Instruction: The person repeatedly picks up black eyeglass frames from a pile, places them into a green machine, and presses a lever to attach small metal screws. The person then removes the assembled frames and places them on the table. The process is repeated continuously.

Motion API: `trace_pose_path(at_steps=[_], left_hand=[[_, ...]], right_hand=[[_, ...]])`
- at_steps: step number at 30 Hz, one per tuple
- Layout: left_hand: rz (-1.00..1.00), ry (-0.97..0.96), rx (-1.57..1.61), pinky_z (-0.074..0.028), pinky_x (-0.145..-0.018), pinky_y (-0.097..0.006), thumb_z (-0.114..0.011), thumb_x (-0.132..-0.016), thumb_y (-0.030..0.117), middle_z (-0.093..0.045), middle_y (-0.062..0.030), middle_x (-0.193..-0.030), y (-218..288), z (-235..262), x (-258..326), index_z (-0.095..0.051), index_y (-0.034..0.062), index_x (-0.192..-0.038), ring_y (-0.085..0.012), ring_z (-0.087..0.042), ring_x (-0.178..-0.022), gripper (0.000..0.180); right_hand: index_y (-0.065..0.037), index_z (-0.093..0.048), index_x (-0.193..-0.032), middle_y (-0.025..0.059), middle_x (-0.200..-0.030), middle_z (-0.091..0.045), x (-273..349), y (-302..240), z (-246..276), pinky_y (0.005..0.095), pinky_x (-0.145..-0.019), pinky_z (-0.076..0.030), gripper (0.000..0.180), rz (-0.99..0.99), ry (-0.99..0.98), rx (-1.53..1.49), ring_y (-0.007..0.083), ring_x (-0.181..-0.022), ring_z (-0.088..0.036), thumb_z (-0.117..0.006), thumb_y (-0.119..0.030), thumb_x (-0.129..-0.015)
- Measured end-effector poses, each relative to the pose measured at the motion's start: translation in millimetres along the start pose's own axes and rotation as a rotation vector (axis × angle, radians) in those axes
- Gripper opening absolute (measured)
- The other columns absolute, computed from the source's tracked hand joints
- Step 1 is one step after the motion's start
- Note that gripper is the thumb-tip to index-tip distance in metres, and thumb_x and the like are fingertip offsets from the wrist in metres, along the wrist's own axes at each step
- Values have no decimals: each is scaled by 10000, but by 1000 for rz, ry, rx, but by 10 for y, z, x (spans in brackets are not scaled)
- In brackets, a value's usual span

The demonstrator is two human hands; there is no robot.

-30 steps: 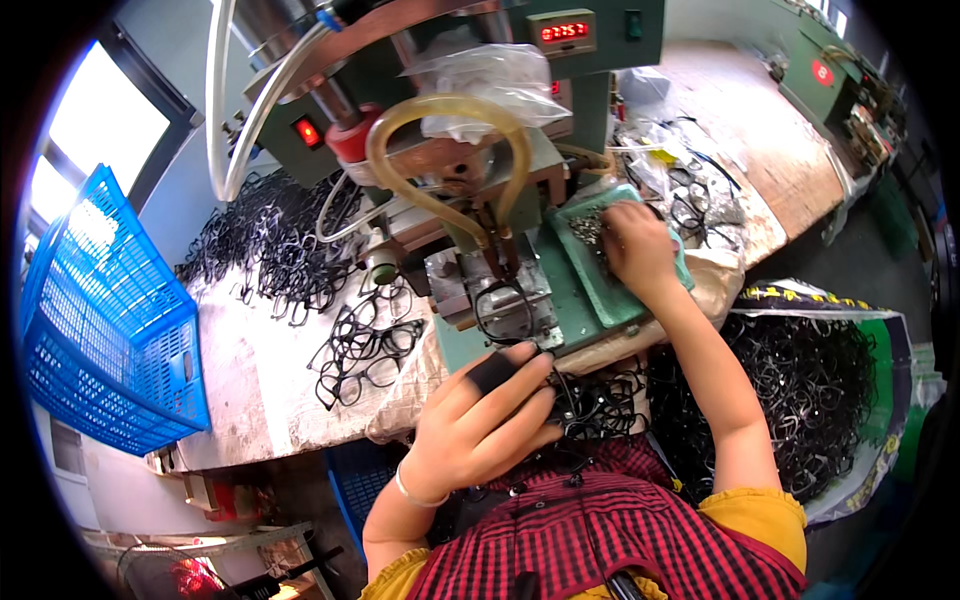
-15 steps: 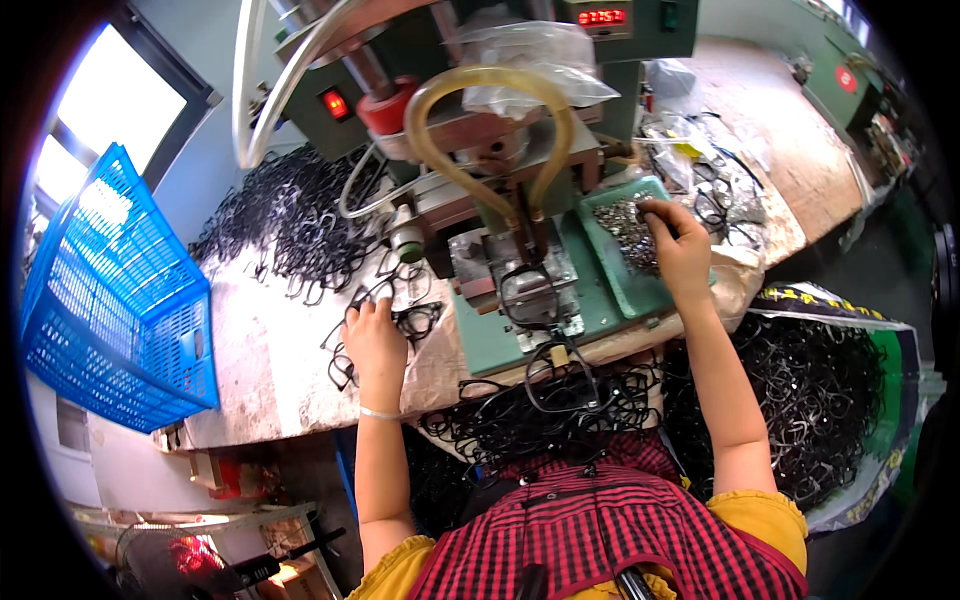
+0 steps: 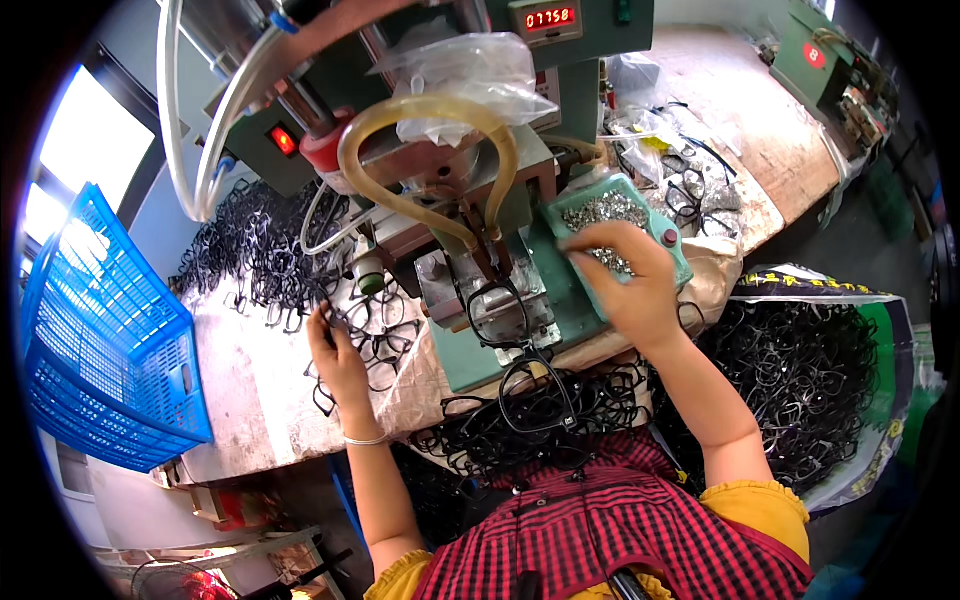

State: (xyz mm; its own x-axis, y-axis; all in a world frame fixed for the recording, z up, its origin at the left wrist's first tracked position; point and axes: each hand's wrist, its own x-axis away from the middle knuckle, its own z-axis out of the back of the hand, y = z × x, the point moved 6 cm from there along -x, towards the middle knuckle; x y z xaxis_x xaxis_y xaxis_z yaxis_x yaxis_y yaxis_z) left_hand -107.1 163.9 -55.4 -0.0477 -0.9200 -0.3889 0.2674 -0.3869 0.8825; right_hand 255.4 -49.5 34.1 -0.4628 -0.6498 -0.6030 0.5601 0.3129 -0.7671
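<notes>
My left hand [image 3: 340, 362] is beside loose black eyeglass frames [image 3: 385, 345] on the bench, thumb and fingers closed on a dark eyeglass frame, mostly hidden by the fingers. Over the left side of a green tray [image 3: 655, 222] of small shiny metal parts [image 3: 605, 208] hovers my right hand [image 3: 635, 285]. Its thumb and forefinger are pinched toward the machine, slightly blurred; anything between them is too small to make out. At the machine's metal fixture [image 3: 520, 322], under two copper-coloured tips [image 3: 490, 262], lies a black eyeglass frame [image 3: 535, 425], one rim hanging over the front edge.
A heap of black frames [image 3: 255, 240] lies behind my left hand. More frames [image 3: 470, 430] are piled at my lap, and a large sack of them [image 3: 800, 390] stands at right. The blue crate [image 3: 120, 350] is at far left. A yellowish hose [image 3: 430, 105] loops before the machine.
My right hand has moved left from the metal parts toward the fixture. The left hand has shifted left toward the heap. The red counter display has changed, and the whole view has shifted.
</notes>
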Motion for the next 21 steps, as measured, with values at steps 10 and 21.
trace_pose_path(at_steps=[10,21], left_hand=[[-22,-9,413,-565,-849,-302,-537,-1057,90,-659,-93,-1098,412,-451,439,-606,-24,-1160,-149,-650,-933,169],[-827,-206,109,-556,-795,-382,-743,-832,73,-731,-119,-973,2398,-559,927,-707,109,-931,-258,-668,-830,111]], right_hand=[[25,-531,-1262,80,-910,-720,13,34,-508,284,-840,-508,466,-191,12,-344,123,-891,-672,-717,-5,-836],[29,-492,-1334,103,-1043,-714,-3,-366,-505,286,-884,-501,478,-226,-60,-412,168,-973,-684,-641,-36,-885]])
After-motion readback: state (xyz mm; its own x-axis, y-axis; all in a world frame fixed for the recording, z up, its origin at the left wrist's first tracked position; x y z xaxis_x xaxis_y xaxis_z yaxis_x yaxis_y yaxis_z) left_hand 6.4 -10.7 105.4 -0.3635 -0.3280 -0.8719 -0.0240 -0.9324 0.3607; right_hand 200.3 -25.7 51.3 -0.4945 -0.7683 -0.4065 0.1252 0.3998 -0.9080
